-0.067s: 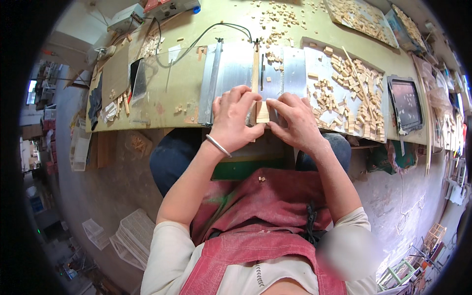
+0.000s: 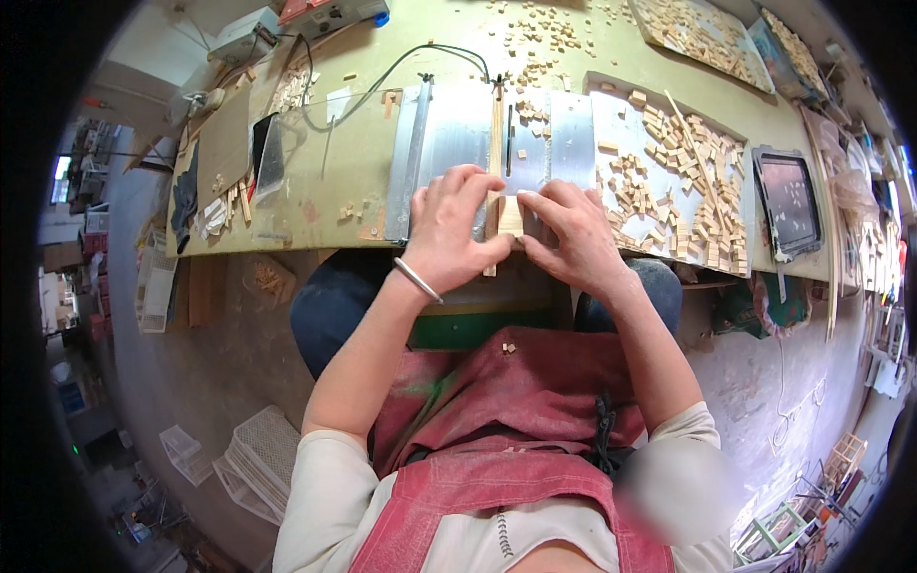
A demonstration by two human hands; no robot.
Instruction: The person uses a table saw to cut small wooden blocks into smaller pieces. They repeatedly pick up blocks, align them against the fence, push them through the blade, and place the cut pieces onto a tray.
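My left hand (image 2: 452, 227) curls over a wooden strip (image 2: 493, 220) at the front of the metal sliding plate (image 2: 451, 124), its thumb at the near end beside a pale wooden block (image 2: 510, 216). From the other side, my right hand (image 2: 569, 234) closes on the block, index finger at its far corner and thumb at its near one. A long thin wooden bar (image 2: 497, 129) runs up the plate beside a dark slot (image 2: 510, 138), with a few small cubes (image 2: 535, 116) to its right.
A tray (image 2: 669, 191) of small blocks is at my right, beside a black-framed panel (image 2: 788, 205). Loose cubes (image 2: 540, 38) and another tray (image 2: 697, 48) are at the back. A clear sheet (image 2: 270, 158), scraps, a cable and metal boxes (image 2: 244, 40) are at the left.
My left hand has shifted very slightly left, showing a little more of the wooden strip under it. My right hand has barely moved.
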